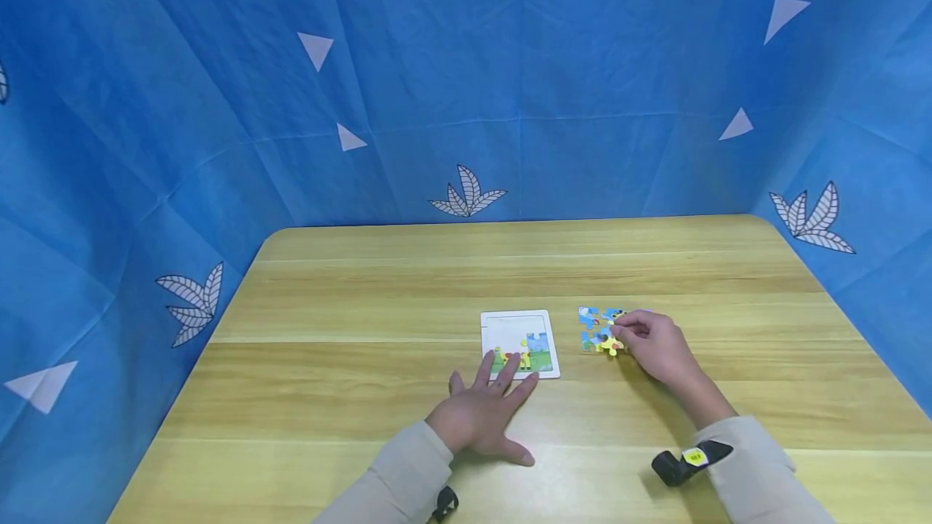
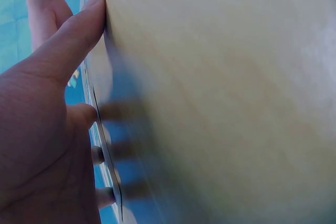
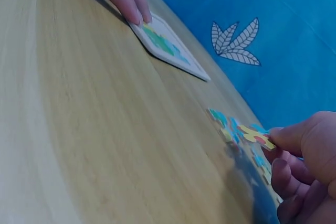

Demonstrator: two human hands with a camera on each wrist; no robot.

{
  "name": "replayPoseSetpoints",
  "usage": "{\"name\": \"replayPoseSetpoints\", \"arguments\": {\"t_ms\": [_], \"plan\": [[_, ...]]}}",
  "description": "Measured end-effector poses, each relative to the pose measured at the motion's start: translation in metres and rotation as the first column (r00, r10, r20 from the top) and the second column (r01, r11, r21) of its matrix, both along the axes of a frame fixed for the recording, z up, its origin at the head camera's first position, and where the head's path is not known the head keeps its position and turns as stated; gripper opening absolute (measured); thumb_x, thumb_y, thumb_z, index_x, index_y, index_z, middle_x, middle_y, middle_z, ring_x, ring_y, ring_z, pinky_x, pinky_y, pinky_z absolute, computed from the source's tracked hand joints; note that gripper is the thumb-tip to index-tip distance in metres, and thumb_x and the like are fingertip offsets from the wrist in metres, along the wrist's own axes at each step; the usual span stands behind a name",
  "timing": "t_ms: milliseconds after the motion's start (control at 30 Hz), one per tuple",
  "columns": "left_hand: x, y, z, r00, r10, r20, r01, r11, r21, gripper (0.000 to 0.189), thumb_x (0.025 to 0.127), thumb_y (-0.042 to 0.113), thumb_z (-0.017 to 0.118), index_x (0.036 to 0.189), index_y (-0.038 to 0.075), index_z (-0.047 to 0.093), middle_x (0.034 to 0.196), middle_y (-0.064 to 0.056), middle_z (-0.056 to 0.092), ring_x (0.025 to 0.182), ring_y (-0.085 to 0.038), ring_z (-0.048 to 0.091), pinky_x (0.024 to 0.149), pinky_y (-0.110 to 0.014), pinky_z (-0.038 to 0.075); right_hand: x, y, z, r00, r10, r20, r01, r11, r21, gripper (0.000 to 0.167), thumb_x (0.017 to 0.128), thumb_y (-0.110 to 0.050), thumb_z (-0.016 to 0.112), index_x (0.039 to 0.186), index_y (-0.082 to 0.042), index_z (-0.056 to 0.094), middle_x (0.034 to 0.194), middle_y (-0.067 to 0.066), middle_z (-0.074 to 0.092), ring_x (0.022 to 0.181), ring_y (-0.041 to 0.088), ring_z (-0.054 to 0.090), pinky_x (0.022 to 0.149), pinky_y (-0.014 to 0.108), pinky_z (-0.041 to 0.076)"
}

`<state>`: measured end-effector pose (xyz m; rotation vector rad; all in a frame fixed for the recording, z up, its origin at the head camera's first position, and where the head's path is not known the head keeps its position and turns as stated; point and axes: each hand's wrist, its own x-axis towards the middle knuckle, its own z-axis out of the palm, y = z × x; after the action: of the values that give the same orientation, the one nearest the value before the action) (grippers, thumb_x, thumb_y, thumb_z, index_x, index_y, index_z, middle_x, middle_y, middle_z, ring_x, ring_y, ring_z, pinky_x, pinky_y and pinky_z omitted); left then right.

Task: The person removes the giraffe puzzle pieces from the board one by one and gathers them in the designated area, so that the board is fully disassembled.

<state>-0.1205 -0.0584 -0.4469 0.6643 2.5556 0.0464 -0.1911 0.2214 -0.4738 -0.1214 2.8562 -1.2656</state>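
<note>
A white puzzle frame (image 1: 518,315) lies mid-table, its lower part filled with joined pieces (image 1: 539,350) in green, blue and yellow. My left hand (image 1: 486,415) is spread flat, its fingertips resting on the frame's near edge and lower pieces. To the right, my right hand (image 1: 658,346) pinches a yellow puzzle piece (image 3: 255,136) with a red spot between thumb and fingers. It is held over several loose puzzle pieces (image 1: 588,316), blue, green and yellow, on the table. My right hand hides part of these pieces. The left wrist view shows the left thumb (image 2: 79,32) and palm close up.
The wooden table (image 1: 364,281) has rounded far corners. A blue curtain (image 1: 553,63) with white leaf and triangle prints hangs behind it and along both sides. Each wrist carries a black strap (image 1: 684,463) over a light sleeve.
</note>
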Motion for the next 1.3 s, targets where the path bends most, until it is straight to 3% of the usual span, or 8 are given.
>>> {"name": "replayPoseSetpoints", "arguments": {"t_ms": [333,633,1300], "plan": [[-0.001,0.0,-0.003,1.0,-0.002,-0.004,0.002,1.0,0.0,0.106,0.067,0.078,0.058,0.151,0.039,0.005,0.159,0.004,-0.008,0.145,-0.033,-0.004,0.101,-0.071,0.019,0.003,0.008,-0.003,0.999,-0.027,-0.027,0.029,0.997,0.065,0.019,0.09,-0.016,0.063,0.097,0.001,0.068,0.087,0.011,0.069,0.078,0.018,0.063,0.068,0.031,0.049],[-0.001,-0.001,-0.004,1.0,-0.002,-0.007,0.002,1.0,-0.001,0.106,0.067,0.077,0.058,0.151,0.039,0.005,0.159,0.003,-0.007,0.145,-0.033,-0.005,0.101,-0.071,0.019,0.004,0.01,-0.011,0.997,-0.05,-0.066,0.057,0.992,0.112,0.015,0.089,-0.015,0.062,0.094,-0.001,0.067,0.085,0.009,0.069,0.075,0.016,0.059,0.067,0.031,0.046],[-0.002,-0.001,-0.006,1.0,-0.003,-0.006,0.003,1.0,0.017,0.106,0.067,0.077,0.058,0.151,0.039,0.006,0.16,0.003,-0.007,0.145,-0.033,-0.004,0.101,-0.072,0.018,0.003,0.006,-0.013,0.993,-0.071,-0.096,0.087,0.982,0.168,0.014,0.089,-0.013,0.06,0.093,-0.002,0.067,0.08,0.005,0.066,0.071,0.016,0.056,0.066,0.032,0.043]]}}
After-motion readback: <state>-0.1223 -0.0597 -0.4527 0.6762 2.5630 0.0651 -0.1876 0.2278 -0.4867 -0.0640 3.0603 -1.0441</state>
